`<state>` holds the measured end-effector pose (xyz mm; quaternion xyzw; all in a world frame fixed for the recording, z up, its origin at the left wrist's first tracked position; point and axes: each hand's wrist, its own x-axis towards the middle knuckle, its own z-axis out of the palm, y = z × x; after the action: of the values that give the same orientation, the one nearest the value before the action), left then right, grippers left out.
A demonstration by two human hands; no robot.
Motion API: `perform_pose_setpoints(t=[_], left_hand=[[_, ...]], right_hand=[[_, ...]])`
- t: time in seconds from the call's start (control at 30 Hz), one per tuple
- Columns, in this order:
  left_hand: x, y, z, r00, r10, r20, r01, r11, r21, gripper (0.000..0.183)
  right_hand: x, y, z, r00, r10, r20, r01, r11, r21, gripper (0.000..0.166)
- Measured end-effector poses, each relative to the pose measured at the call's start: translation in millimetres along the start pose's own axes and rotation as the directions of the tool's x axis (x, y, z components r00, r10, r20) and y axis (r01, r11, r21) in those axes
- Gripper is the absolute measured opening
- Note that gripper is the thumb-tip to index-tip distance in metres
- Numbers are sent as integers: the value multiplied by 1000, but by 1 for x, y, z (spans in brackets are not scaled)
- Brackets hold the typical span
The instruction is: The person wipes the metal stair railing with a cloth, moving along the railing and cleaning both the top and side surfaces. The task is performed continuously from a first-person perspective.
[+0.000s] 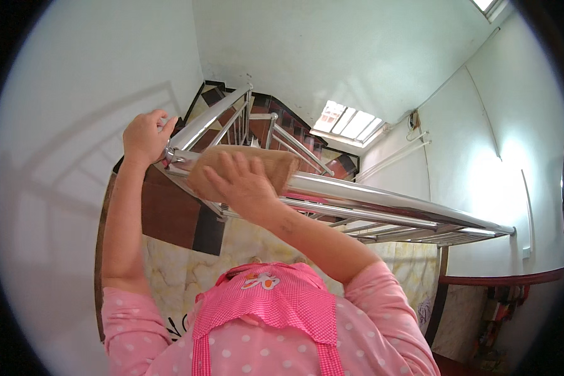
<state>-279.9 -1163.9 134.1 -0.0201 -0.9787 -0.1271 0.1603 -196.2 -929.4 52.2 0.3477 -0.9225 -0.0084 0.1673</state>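
Note:
My right hand (244, 185) lies spread on a folded brown cloth (282, 164), which is draped over the polished metal handrail (357, 192) of a stair railing. The cloth sits between my palm and the rail, near the rail's left end. My left hand (146, 136) is at the corner of the railing, by a round metal fitting (168, 154), with its fingers bent. Whether it grips the fitting is hidden by the hand. I wear a pink checked apron (268, 301) with a rabbit patch.
Another handrail (211, 117) runs down beside the left wall over dark red tiled stairs (286, 124). Below the railing is a marbled tile floor (178, 268). A barred window (348, 122) is in the far wall, and white pipes (395, 157) run along the right wall.

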Motion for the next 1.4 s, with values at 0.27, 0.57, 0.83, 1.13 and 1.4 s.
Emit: perform_pose_setpoints(t=[0.27,0.57,0.83,1.13,1.4], left_hand=[[0,-14,9,995,-22,-96,17,999,-49,23],[1,-18,8,991,-33,-132,22,996,-85,21],[2,-15,12,992,-29,-123,13,991,-134,23],[3,-17,17,985,-30,-172,7,991,-131,22],[0,-19,19,981,-28,-192,7,994,-110,21]], right_hand=[[31,-27,17,982,-43,-185,51,998,40,57],[-58,49,-41,947,318,48,-319,910,265,72],[-178,116,-59,780,623,-60,-622,782,42,71],[-165,137,-57,735,678,25,-676,729,106,48],[-108,124,-38,770,601,212,-627,775,80,38]])
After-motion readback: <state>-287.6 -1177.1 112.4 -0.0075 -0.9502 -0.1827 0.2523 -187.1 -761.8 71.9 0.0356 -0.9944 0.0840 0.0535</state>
